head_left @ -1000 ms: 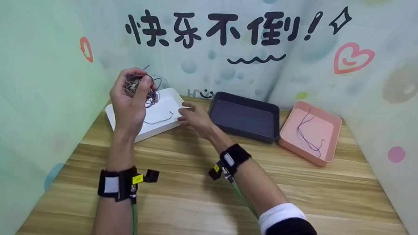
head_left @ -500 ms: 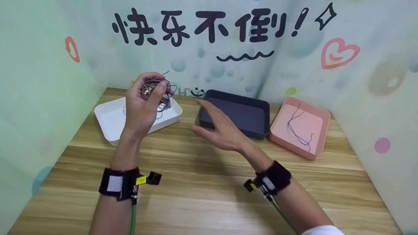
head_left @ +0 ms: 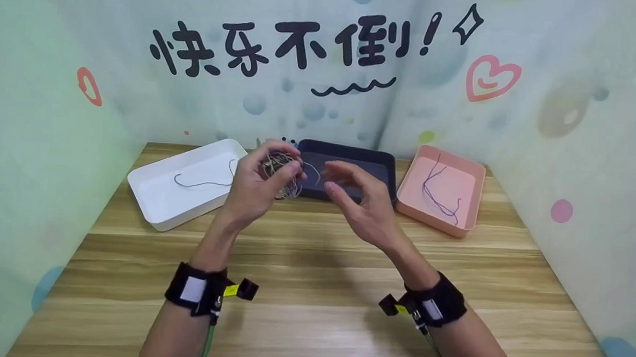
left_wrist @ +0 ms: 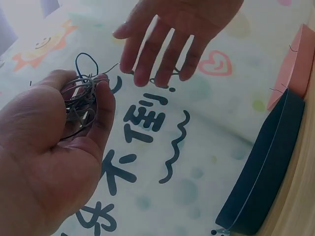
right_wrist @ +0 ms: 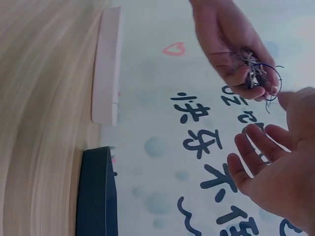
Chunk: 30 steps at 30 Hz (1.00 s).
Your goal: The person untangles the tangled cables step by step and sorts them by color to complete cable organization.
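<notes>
My left hand grips a tangled bundle of thin cords, raised in front of the dark tray. Grey, black and blue strands show between its thumb and fingers, and part of the bundle is hidden in the palm. A blue loop sticks out of it in the right wrist view. Facing it from the right is my right hand, fingers relaxed and apart. A loose strand arcs out of the bundle toward the right fingertips, and in the left wrist view it ends close by them.
A white tray on the left holds a loose grey cord. The dark tray stands behind my hands. On the right a pink tray holds several purple cords. Printed curtains enclose the wooden table.
My left hand has carried the bundle right and lower, away from the white tray to before the dark one. The right hand has left the white tray's side and moved right.
</notes>
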Each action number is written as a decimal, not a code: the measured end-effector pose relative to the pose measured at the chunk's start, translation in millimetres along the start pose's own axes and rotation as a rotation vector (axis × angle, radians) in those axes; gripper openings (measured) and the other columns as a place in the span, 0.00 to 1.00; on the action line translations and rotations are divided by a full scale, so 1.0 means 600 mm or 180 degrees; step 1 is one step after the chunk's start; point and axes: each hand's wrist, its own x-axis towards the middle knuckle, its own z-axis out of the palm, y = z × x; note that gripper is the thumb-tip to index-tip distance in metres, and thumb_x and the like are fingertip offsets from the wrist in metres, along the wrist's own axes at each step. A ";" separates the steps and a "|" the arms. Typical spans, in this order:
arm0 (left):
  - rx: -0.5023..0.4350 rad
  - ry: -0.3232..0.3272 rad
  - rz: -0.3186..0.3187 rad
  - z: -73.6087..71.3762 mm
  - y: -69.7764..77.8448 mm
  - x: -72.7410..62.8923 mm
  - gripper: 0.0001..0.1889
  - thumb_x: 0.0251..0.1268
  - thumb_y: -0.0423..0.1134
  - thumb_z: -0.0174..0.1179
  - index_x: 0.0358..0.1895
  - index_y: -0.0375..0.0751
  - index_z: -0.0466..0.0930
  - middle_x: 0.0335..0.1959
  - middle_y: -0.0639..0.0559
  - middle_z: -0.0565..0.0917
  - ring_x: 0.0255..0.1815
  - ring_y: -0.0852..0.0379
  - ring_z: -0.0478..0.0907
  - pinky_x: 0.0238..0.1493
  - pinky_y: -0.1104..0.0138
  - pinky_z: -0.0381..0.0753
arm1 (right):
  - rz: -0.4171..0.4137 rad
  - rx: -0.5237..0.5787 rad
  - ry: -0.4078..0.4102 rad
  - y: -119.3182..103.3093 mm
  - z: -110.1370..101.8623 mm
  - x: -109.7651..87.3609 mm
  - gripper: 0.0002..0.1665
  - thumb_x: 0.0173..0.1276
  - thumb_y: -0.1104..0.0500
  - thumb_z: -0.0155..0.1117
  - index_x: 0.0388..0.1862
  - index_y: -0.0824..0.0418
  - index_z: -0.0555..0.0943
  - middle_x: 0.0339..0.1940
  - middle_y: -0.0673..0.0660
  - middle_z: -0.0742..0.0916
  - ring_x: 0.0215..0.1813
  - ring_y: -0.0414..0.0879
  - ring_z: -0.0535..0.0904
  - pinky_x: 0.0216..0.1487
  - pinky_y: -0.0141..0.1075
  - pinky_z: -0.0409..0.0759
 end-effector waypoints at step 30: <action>0.0518 -0.0507 -0.0063 -0.016 0.005 -0.003 0.07 0.82 0.32 0.66 0.54 0.31 0.84 0.38 0.44 0.88 0.38 0.55 0.89 0.36 0.68 0.89 | -0.0905 -0.1305 0.0573 -0.002 -0.070 0.007 0.03 0.80 0.70 0.71 0.44 0.64 0.88 0.38 0.62 0.91 0.39 0.49 0.86 0.43 0.34 0.84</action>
